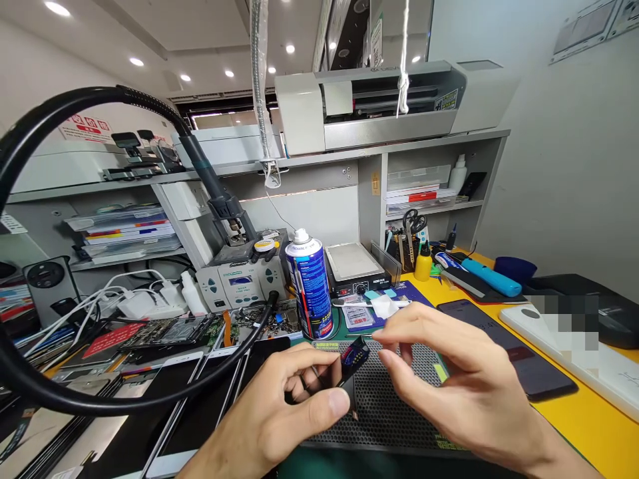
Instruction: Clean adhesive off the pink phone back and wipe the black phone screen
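A small black part [355, 356] with a shiny, bluish-purple face is pinched between the thumb and fingers of my left hand [294, 399]. It is tilted upward over a dark perforated mat [389, 399]. My right hand [449, 372] hovers just to the right of it, with thumb and index finger curved toward each other and a gap between them. The fingertips are near the part's upper right end, and nothing shows between them. A thin dark strip hangs below the black part.
Behind the mat stands a blue spray can [312, 286]. A black phone [504, 346] lies on the yellow surface at right. A black hose [124, 399] loops across the left, over several phone screens. A grey soldering station [239, 286] and a heating plate [354, 263] stand at the back.
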`<state>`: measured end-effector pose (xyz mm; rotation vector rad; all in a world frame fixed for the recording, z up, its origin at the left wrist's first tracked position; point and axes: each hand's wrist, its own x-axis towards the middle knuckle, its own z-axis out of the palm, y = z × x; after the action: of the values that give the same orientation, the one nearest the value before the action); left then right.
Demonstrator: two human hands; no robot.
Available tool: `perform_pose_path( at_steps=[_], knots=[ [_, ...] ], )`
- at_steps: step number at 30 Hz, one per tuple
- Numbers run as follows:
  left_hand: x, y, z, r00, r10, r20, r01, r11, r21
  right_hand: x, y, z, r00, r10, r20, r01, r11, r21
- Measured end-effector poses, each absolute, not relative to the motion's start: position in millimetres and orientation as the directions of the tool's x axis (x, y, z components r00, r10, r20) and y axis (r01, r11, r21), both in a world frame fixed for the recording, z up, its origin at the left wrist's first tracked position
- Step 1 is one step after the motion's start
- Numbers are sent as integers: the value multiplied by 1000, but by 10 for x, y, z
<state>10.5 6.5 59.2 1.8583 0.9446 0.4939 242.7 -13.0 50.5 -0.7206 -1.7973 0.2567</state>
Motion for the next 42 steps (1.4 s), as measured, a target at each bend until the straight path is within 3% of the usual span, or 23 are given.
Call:
perform_pose_path(
  at_steps=[3,12,23,37,42],
  knots=[
    [102,70,604,624,777,-83,392,-219,893,2450,-114,466,-281,466,839,360,862,-358],
    [118,68,624,617,781,-94,404,-212,890,2454,-55,471,-389,390,835,396,889,-231],
    [137,66,515,560,828,-26,431,-264,863,2452,-15,301,-433,314,845,625,780,31],
    [197,-18,589,465,885,-5,554,-287,782,2262,-34,309,-348,240,906,752,648,117],
    [200,-6,538,459,887,50,525,-316,790,2210,-57,310,-271,240,932,743,668,43]
  ],
)
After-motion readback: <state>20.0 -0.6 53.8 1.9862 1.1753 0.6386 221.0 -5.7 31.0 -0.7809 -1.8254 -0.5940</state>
